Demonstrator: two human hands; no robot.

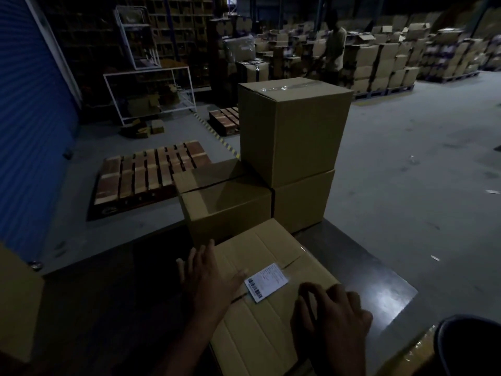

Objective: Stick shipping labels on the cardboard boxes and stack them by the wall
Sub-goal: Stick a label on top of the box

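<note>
Left hand (210,280) flat and right hand (332,313) loosely curled, gripping nothing, rest on the labelled brown cardboard box (271,316) beneath them on the tabletop (352,261)—stiff, probably light; grasp opposite side walls.

Label (266,282) atop nearest box (273,316), between both hands; stacked boxes (294,131) just behind.

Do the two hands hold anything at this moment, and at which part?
Nothing is gripped. The left hand lies flat with straight fingers on the top of the nearest box, beside the shipping label. The right hand rests on the same top, fingers loosely bent.
</note>
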